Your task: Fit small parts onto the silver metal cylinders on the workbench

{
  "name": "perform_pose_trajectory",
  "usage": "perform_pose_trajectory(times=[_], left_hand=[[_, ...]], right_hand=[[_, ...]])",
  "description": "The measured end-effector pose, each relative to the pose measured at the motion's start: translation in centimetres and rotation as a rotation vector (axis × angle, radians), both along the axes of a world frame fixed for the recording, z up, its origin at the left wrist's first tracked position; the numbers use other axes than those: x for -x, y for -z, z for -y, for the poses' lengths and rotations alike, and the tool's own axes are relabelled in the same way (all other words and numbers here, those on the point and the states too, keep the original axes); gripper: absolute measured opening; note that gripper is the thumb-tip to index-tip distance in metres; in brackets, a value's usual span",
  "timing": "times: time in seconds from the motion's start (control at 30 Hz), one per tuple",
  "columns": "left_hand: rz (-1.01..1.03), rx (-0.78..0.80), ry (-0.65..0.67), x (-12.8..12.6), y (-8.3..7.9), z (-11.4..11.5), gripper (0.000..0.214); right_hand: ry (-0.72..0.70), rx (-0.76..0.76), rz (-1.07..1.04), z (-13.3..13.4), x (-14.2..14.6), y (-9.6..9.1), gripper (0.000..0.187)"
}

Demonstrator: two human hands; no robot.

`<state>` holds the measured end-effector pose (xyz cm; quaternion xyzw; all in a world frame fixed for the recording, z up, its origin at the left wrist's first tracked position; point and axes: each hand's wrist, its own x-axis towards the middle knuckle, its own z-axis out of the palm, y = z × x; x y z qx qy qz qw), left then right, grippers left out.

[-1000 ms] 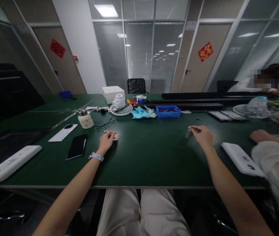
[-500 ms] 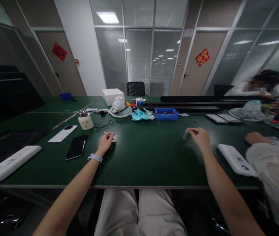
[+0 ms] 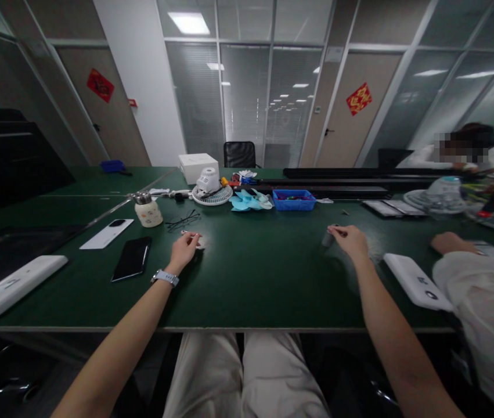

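My right hand (image 3: 352, 241) pinches a small grey cylinder (image 3: 327, 238) by its top, just over the green table at the right of centre. Left of centre, my left hand (image 3: 184, 251) rests near the tabletop with its fingers curled together. A small pale thing (image 3: 200, 244) shows at those fingertips; its kind is too small to tell. Behind that hand lie black-framed glasses (image 3: 184, 220). To its left are a black phone (image 3: 132, 259) and a cream-coloured bottle (image 3: 148, 213) with a metallic top.
Farther back stand a white fan part (image 3: 210, 188), light-blue fan blades (image 3: 249, 201), a blue tray (image 3: 294, 200) and a white box (image 3: 198, 168). White devices (image 3: 416, 281) flank me on both sides. A co-worker's sleeved arm (image 3: 473, 273) lies at the right.
The view has shifted slightly. Both hands keep nearly the same places on the table, and my right hand still pinches the grey cylinder.
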<state>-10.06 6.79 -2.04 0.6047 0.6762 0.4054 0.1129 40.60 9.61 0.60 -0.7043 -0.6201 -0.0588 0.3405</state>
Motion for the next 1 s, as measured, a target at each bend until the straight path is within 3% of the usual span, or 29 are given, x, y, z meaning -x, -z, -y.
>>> perform_pose_trajectory(times=[0.17, 0.33, 0.47, 0.57, 0.7, 0.77, 0.83, 0.93, 1.0], left_hand=[[-0.001, 0.003, 0.006, 0.2, 0.3, -0.3, 0.040], [-0.014, 0.000, 0.011, 0.2, 0.4, -0.3, 0.041], [-0.002, -0.001, 0.020, 0.2, 0.2, -0.1, 0.039], [0.007, 0.000, 0.019, 0.0, 0.1, 0.0, 0.037], [0.006, 0.019, 0.006, -0.2, -0.1, 0.1, 0.036], [0.015, 0.012, 0.009, -0.4, -0.1, 0.1, 0.035], [0.031, 0.002, 0.027, -0.9, -0.1, 0.2, 0.035], [0.057, -0.042, 0.095, -2.2, -0.2, 0.5, 0.037], [0.061, -0.109, 0.154, -3.4, -0.4, 0.9, 0.039]], right_hand=[[0.065, -0.138, -0.171, -1.1, -2.3, 0.5, 0.047], [-0.088, 0.034, -0.216, -3.2, -3.8, 3.2, 0.057], [-0.070, 0.131, -0.264, -4.4, -3.7, 4.6, 0.045], [0.061, 0.096, -0.323, -4.2, -3.7, 4.3, 0.041], [0.214, -0.153, -0.417, -2.6, -3.2, 1.8, 0.042], [0.126, -0.297, -0.449, -1.4, -1.5, 0.0, 0.042], [-0.055, -0.359, -0.474, -0.3, 1.9, -1.5, 0.042], [-0.392, -0.224, -0.483, 1.1, 9.7, -2.4, 0.043], [-0.571, -0.066, -0.479, 1.5, 15.6, -1.8, 0.042]])
